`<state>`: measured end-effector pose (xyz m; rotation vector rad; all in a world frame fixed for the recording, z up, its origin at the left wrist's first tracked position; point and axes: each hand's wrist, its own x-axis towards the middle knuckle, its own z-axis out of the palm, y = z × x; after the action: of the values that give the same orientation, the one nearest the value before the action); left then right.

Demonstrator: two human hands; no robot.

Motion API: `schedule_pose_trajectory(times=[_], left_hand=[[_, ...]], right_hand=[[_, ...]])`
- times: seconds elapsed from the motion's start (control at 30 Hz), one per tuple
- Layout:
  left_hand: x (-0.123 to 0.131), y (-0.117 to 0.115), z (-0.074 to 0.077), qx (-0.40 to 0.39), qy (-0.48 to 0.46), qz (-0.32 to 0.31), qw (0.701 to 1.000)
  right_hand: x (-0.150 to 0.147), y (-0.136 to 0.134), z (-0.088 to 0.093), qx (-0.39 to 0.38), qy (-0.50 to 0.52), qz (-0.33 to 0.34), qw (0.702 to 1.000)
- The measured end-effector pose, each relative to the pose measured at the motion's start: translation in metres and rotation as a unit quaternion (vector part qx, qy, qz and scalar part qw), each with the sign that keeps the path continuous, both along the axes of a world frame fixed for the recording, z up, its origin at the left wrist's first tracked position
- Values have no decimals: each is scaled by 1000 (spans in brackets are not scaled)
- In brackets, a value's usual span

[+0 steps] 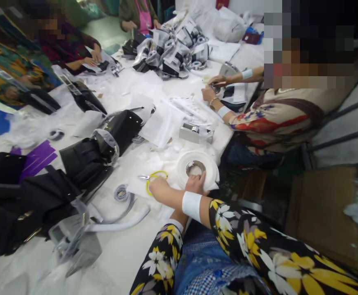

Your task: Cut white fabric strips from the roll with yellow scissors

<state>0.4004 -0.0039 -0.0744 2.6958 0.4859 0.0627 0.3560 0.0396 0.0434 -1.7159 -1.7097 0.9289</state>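
At six o'clock on the white roll (210, 169), my left hand (195, 183) overlaps the rim; toward nine, my right hand (160, 189) partly hides the scissors (148, 178). Fingers obscured, I can't tell either grip.

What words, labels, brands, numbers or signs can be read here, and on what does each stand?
None can be read.
White roll: no legible marking.
Yellow-handled scissors: no legible marking.
Plastic-wrapped pile farther back: any print is too small and blurred to read.

Black floral sleeves (275, 250) — yellow, white — pale wristbands (192, 206).
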Motion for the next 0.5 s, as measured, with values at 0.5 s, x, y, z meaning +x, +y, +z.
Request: schedule_pose_trajectory(times=[0.5], left_hand=[[-4,-4,16,31,35,5,999]], right_hand=[[124,-219,-104,83,114,-493,858]])
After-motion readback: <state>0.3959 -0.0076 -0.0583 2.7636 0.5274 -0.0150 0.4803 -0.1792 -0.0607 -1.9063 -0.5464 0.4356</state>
